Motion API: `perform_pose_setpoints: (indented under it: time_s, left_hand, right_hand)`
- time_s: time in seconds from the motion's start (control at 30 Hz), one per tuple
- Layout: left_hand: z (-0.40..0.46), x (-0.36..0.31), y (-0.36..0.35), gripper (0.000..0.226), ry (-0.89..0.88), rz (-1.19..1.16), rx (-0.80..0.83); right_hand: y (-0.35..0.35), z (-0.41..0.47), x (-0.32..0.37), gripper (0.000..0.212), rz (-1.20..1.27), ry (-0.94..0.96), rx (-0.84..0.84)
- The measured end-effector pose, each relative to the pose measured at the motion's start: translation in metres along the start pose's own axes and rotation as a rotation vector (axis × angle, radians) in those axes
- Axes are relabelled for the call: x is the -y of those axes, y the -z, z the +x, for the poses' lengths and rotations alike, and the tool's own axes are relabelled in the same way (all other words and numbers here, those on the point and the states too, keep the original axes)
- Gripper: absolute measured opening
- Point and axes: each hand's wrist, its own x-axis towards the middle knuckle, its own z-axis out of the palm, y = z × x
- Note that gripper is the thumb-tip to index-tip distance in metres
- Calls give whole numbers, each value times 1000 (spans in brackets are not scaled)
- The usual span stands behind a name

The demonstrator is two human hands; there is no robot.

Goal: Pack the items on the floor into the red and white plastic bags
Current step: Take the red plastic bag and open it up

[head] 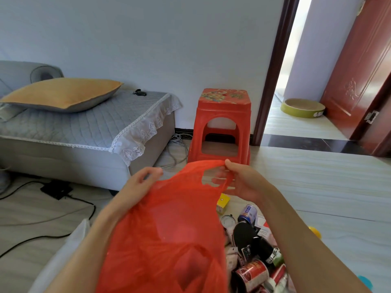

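Both hands, left hand (143,180) and right hand (241,180), pinch red bag (169,218) mouth; item pile (251,246) at 5 o'clock, right hand nearer.

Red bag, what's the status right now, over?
Both hands, left and right, pinch the red bag at its top. Items lie on the floor, unpacked. Nothing in the way.
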Motion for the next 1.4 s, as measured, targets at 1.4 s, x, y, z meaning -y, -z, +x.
perform_pose_setpoints:
  time_s: [1.4]
  left_hand:
    - [-7,-5,-43,65,-486,404,184]
  right_hand:
    - [-31,5,-5,9,-573,406,-83]
